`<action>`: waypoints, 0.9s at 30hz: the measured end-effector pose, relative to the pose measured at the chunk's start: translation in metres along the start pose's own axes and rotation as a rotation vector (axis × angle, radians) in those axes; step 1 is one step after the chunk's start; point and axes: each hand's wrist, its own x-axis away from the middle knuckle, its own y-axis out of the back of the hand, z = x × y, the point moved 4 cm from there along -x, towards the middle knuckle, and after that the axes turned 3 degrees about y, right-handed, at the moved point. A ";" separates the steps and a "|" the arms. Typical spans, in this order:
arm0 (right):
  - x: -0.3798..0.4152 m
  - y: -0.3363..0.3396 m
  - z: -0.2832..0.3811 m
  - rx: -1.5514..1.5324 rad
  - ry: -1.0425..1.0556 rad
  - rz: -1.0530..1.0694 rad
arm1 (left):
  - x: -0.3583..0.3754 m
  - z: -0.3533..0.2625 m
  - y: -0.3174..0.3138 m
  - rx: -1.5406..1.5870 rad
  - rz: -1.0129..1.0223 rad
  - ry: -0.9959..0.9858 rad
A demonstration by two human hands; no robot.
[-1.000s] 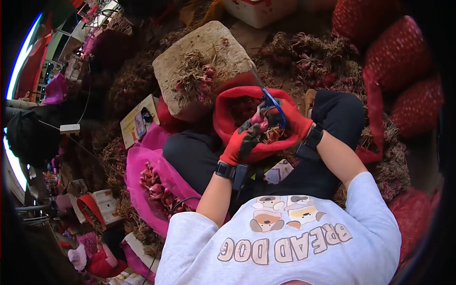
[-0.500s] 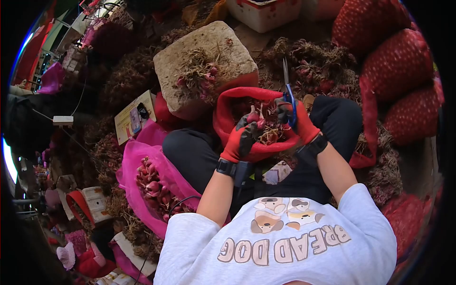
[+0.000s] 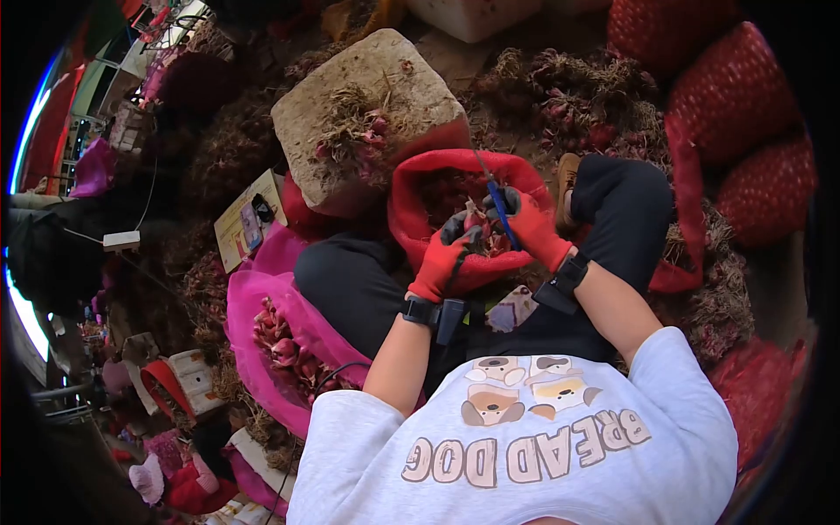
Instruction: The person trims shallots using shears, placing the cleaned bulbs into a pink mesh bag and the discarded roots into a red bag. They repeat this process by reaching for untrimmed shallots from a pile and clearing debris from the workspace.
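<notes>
The left hand, in a red glove with dark fingertips, is clamped on a few shallots over the open mouth of a red sack. The right hand, gloved alike, is closed around the blue handles of a pair of scissors. The hands are just beside each other, above the sack's near rim. The scissors' blades point away from the body, toward the right corner of a pale block; whether they are parted I cannot tell. On the block, a bunch of shallots with dry tops lies toward the edge nearest the sack.

Left of the seated person's bent leg, a pink mesh bag lies open with loose shallots in it. Beyond it, a phone rests on a yellowish card, near the card's right edge. Past the right knee are filled red mesh sacks, and a heap of dry-topped shallots covers the floor beyond the right foot.
</notes>
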 end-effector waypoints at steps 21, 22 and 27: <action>0.008 -0.012 0.016 -0.163 0.003 0.083 | -0.005 -0.015 -0.009 0.617 0.315 -0.090; 0.008 -0.012 0.019 -0.123 0.032 0.074 | -0.007 -0.009 -0.004 0.646 0.290 -0.073; 0.011 -0.008 0.023 -0.185 -0.121 0.078 | -0.020 0.016 0.035 -0.064 0.314 -0.281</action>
